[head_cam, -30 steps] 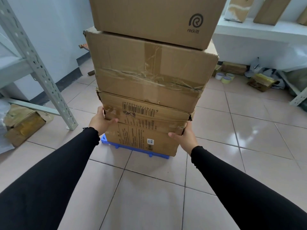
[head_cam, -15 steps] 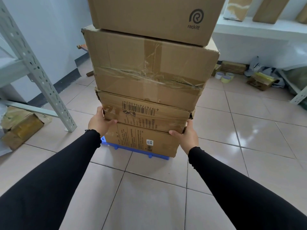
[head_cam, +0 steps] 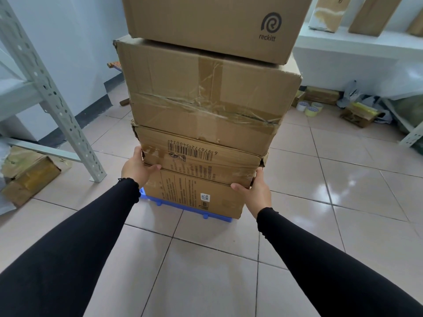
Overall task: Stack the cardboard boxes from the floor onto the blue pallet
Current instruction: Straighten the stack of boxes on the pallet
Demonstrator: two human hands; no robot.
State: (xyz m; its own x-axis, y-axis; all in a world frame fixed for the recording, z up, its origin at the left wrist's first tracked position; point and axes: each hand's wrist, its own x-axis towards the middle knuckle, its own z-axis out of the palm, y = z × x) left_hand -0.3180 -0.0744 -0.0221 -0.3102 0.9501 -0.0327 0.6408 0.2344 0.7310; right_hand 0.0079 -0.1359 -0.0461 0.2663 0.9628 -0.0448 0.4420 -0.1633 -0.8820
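Observation:
A tall stack of cardboard boxes stands on the blue pallet (head_cam: 183, 208), of which only the near edge shows. At the bottom is a printed box (head_cam: 194, 195). On it lies a flat barcode box (head_cam: 201, 162), then a large taped box (head_cam: 206, 94), then a box marked reckitt (head_cam: 217, 21) cut off at the top. My left hand (head_cam: 137, 167) grips the barcode box's left lower corner, thumb on its front. My right hand (head_cam: 255, 193) grips its right lower corner.
A grey metal rack upright (head_cam: 57, 106) stands on the left, with a crushed cardboard box (head_cam: 27, 175) beside its foot. At the back right lie tape rolls (head_cam: 310, 108), small boxes (head_cam: 357, 114) and bags under a white ledge. The tiled floor (head_cam: 206, 271) spreads out in front.
The view has shifted slightly; both hands stay on the corners of the barcode box and the stack has not visibly moved.

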